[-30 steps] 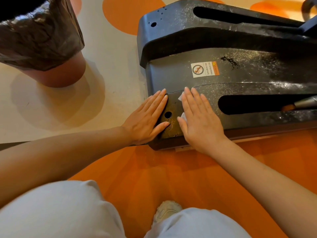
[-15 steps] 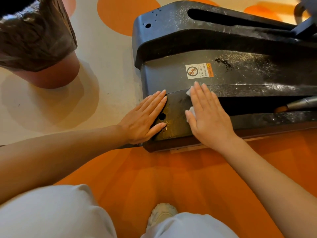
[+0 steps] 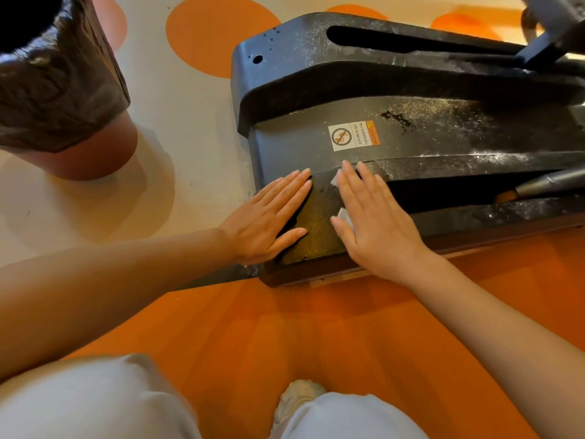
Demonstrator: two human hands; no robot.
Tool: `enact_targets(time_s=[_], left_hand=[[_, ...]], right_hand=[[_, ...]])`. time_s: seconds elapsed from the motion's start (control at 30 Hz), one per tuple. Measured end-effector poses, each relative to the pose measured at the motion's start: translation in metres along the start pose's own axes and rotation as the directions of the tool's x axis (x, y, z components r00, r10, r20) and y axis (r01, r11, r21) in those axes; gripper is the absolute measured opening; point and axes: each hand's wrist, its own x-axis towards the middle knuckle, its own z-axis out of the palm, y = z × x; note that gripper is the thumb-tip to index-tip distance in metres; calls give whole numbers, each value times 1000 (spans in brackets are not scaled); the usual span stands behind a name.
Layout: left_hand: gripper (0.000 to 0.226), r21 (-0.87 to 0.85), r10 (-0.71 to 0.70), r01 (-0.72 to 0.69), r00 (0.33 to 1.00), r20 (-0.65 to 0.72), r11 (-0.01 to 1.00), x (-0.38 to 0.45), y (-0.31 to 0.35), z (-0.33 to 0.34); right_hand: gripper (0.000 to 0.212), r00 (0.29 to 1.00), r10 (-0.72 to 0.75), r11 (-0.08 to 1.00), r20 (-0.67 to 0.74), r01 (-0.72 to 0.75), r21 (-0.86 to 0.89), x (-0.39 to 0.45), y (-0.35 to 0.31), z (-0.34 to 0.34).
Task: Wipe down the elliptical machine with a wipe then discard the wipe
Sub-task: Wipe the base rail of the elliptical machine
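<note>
The black base of the elliptical machine [image 3: 411,134] fills the upper right, dusty and scuffed, with a warning sticker [image 3: 353,136] on its middle panel. My right hand [image 3: 376,223] lies flat with straight fingers on the near rail's end, pressing a white wipe [image 3: 343,215] under the palm; only small white corners show beside the thumb and index finger. My left hand [image 3: 269,220] rests flat on the same end of the base, just left of the right hand, fingers straight, holding nothing.
A bin lined with a dark plastic bag [image 3: 60,80] stands on the floor at the upper left. The floor is cream with orange circles [image 3: 218,33] and an orange area near me. My knees and one shoe [image 3: 297,397] are at the bottom.
My right hand has slid the wipe to the right along the rail end, away from the left hand. The left hand has stayed in place on the base.
</note>
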Motion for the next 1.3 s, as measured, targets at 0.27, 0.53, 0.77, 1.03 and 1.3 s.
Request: enact_targets(time_s=[0.27, 0.53, 0.77, 1.03, 1.3], left_hand=[[74, 20, 8, -8, 1000, 18, 1000, 3, 0, -1], [75, 7, -11, 11, 1000, -6, 1000, 15, 9, 1], [73, -36, -71, 70, 997, -21, 997, 17, 18, 4], [73, -99, -272, 265, 960, -63, 959, 20, 46, 10], [70, -134, -377, 361, 919, -117, 923, 48, 78, 15]], right_hand=[[67, 986, 168, 974, 4, -167, 155, 19, 16, -6], [65, 952, 305, 925, -10, -294, 241, 24, 28, -4], [66, 988, 145, 984, -50, -139, 108, 11, 7, 1], [63, 988, 132, 984, -76, -121, 129, 11, 5, -3], [62, 985, 170, 974, -40, -161, 158, 6, 16, -1]])
